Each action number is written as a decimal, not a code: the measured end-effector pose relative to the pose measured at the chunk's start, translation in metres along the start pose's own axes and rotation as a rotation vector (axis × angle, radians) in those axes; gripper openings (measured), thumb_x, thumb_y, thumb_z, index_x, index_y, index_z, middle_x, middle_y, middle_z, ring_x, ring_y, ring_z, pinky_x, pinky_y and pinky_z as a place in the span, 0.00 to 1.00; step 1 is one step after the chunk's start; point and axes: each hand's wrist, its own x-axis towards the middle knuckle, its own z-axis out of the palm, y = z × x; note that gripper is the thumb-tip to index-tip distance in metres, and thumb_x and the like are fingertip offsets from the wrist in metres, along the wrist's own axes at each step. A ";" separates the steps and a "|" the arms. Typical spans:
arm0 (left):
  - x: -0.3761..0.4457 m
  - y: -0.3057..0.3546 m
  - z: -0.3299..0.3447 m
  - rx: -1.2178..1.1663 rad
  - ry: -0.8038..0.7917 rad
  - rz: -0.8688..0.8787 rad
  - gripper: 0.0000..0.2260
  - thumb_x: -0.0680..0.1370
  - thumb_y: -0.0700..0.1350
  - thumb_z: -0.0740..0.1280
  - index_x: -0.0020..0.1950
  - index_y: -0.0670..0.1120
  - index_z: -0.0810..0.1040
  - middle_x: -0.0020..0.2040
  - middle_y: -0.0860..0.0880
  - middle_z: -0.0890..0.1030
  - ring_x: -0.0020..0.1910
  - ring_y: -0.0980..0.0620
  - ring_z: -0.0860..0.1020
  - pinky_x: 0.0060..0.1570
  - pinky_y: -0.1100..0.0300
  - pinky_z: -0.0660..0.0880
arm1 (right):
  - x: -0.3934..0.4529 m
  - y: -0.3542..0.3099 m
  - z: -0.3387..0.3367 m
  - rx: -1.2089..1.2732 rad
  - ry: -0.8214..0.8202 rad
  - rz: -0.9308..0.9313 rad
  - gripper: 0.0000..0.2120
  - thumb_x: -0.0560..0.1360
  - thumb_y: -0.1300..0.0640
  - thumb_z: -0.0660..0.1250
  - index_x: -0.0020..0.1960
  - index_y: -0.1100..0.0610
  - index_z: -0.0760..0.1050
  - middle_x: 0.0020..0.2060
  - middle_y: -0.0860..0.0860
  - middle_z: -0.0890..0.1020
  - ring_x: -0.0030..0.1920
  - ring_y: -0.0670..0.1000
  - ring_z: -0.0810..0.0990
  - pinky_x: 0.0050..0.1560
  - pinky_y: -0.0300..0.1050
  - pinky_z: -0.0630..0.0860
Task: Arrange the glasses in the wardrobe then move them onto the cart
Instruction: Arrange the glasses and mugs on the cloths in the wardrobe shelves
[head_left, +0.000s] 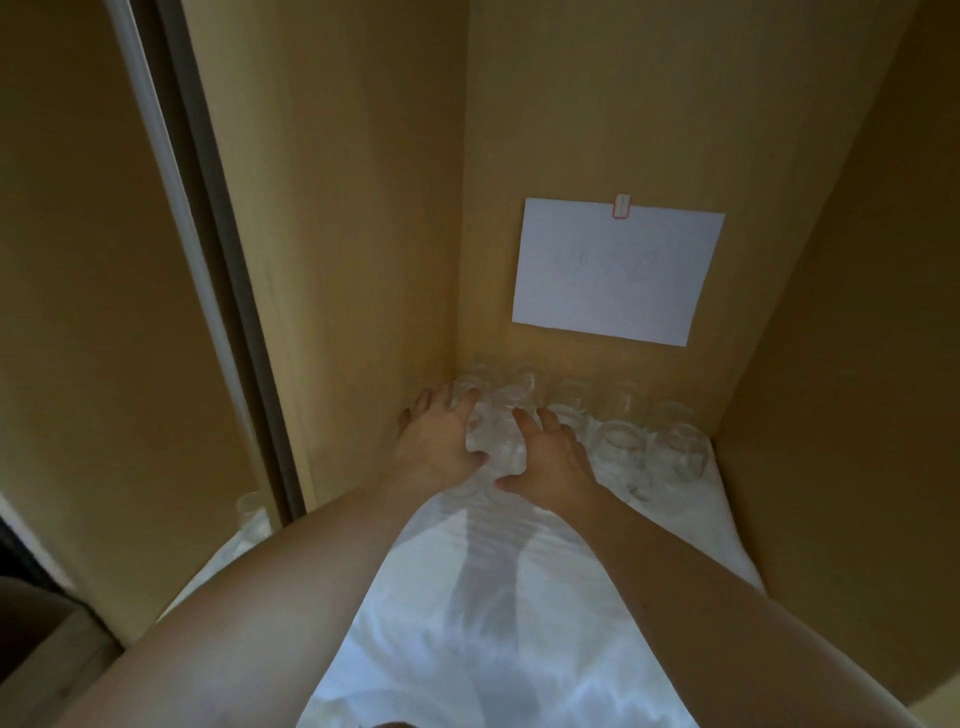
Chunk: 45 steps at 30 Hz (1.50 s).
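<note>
Both hands reach the far-left cluster of glasses (498, 436) — left hand (436, 441) and right hand (550, 457) spread wide, flanking it, fingers uncurled. Press inward evenly — clear tumblers tip easily on the white cloth (493, 597).

2 bare forearms, uncovered from the lower frame edge to the wrists, no sleeves visible. The left hand (434, 441) and right hand (553, 460) wear no gloves, rings or watch.

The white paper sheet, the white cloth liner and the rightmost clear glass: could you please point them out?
white paper sheet (618, 273), head view, sheet's centre.
white cloth liner (498, 613), head view, bare middle.
rightmost clear glass (681, 451), head view, near side wall.
</note>
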 end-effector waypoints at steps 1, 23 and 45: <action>-0.005 0.002 -0.004 0.008 0.015 -0.001 0.40 0.73 0.58 0.73 0.80 0.59 0.57 0.76 0.48 0.64 0.76 0.43 0.60 0.71 0.41 0.65 | -0.003 0.000 -0.001 -0.002 0.008 -0.010 0.51 0.69 0.38 0.76 0.82 0.47 0.51 0.79 0.56 0.56 0.75 0.63 0.61 0.70 0.59 0.68; -0.126 -0.003 -0.024 0.044 0.084 -0.081 0.35 0.73 0.61 0.71 0.77 0.59 0.62 0.76 0.51 0.61 0.75 0.46 0.57 0.68 0.46 0.63 | -0.087 -0.036 0.006 0.007 0.054 -0.115 0.49 0.68 0.35 0.75 0.80 0.47 0.54 0.76 0.54 0.61 0.72 0.61 0.64 0.66 0.56 0.68; -0.328 -0.151 -0.128 0.047 0.081 -0.111 0.35 0.75 0.59 0.70 0.79 0.56 0.59 0.81 0.49 0.57 0.80 0.44 0.53 0.71 0.40 0.62 | -0.240 -0.242 0.055 -0.004 0.042 -0.122 0.47 0.70 0.36 0.75 0.80 0.47 0.54 0.76 0.55 0.63 0.72 0.61 0.66 0.66 0.55 0.70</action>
